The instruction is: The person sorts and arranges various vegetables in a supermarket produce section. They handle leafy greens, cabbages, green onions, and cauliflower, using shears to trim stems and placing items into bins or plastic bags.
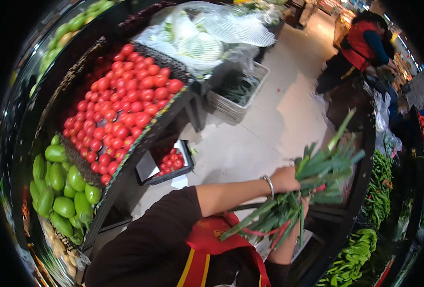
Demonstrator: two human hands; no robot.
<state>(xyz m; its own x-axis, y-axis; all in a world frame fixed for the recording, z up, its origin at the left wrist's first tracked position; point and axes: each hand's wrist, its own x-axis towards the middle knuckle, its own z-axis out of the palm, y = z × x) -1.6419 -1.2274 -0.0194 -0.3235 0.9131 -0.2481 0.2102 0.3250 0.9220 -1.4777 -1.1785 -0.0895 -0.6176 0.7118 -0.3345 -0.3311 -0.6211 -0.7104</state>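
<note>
A bunch of long flat-leaved greens (328, 175), which look like leeks or garlic greens, is held in front of my body over the aisle. My left hand (285, 179), with a bracelet at the wrist, grips the bunch around its middle from above. Close beneath it, my right hand (305, 202) is on the same bunch, its fingers mostly hidden by leaves. Leaves stick out past both sides of my hands. A red band (258, 233) hangs loose among the lower leaves, and a bit of red shows between the upper ones.
A sloped stand at left holds red tomatoes (126, 97) and green eggplants (63, 201). Net-wrapped cabbages (201, 43) lie beyond. A light crate (233, 104) and a dark tomato crate (169, 165) are on the floor. Green peppers (353, 254) fill the right stand; a person (362, 46) bends farther off.
</note>
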